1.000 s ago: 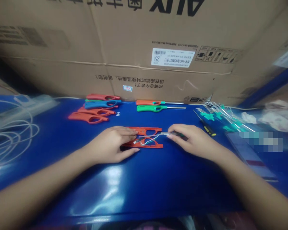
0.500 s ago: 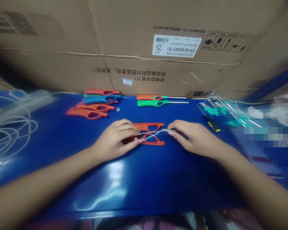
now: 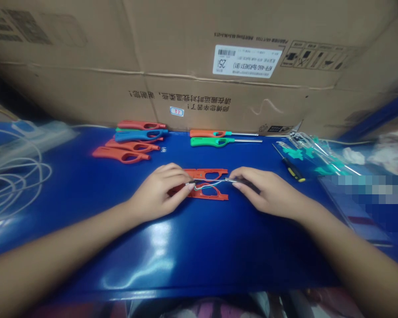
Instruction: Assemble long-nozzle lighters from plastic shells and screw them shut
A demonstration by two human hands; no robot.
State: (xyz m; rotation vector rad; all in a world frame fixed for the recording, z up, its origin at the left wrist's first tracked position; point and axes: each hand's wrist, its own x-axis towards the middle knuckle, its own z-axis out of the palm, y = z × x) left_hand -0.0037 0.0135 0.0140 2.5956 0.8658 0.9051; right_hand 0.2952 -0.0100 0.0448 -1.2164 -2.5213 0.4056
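An open red plastic lighter shell (image 3: 208, 175), two halves side by side, lies on the blue table (image 3: 192, 251) between my hands. My left hand (image 3: 161, 191) rests on its left end, fingers pinched on the end of a thin wire (image 3: 209, 184) that curves across the shell. My right hand (image 3: 263, 190) is closed on a thin metal tube (image 3: 232, 179) at the shell's right end, and the wire runs from this tube.
Several red and blue lighter shells (image 3: 132, 142) lie at the back left. Two finished lighters, orange and green (image 3: 215, 141), lie behind the shell. A screwdriver (image 3: 292, 167) and a pile of green-tipped tubes (image 3: 313, 154) lie at right. White tubing coils (image 3: 9, 181) at left. A big cardboard box (image 3: 199, 66) stands behind.
My left fingers have shifted from lying over the shell's left end to pinching the wire's end. The wire now curves lower across the shell. The view tilted slightly.
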